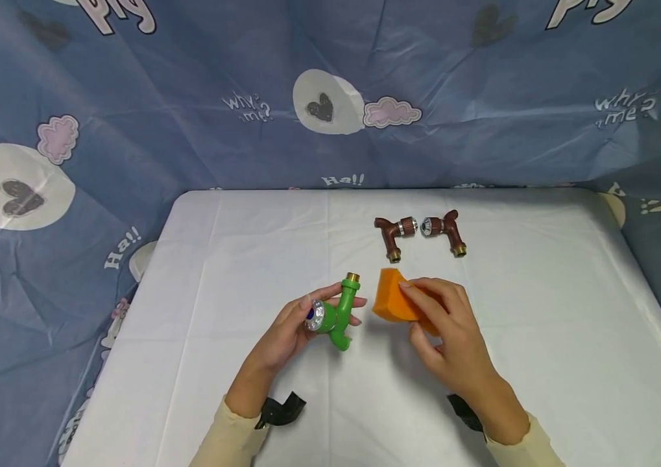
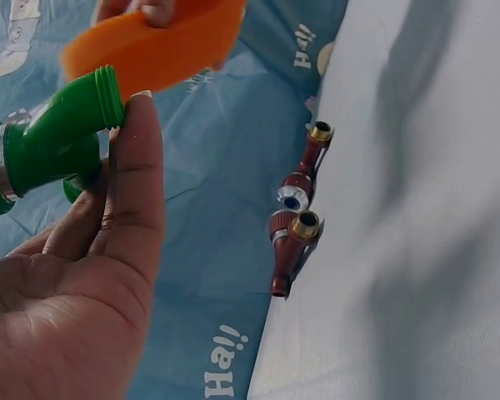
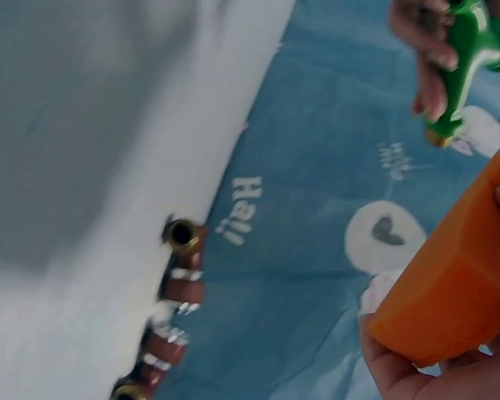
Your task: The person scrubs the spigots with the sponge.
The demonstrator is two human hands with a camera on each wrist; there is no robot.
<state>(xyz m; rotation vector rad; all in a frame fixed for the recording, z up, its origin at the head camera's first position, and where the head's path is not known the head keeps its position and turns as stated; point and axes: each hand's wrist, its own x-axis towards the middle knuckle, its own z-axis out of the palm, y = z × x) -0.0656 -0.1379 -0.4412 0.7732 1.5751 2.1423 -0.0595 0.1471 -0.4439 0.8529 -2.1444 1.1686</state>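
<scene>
My left hand (image 1: 290,331) holds a green faucet (image 1: 342,314) with a silver-rimmed knob and a brass threaded end that points away from me. In the left wrist view the faucet's green spout (image 2: 75,117) lies along the fingers. An orange sponge (image 1: 394,298) is gripped between the thumb and fingers of my right hand (image 1: 453,331), just right of the faucet and apart from it. The right wrist view shows the sponge (image 3: 454,287) close up, with the green faucet (image 3: 467,62) beyond it.
Two dark red faucets, a left one (image 1: 391,235) and a right one (image 1: 449,230), lie knob to knob farther back on the white table (image 1: 237,259). A blue printed cloth (image 1: 219,78) hangs behind the table and along its sides.
</scene>
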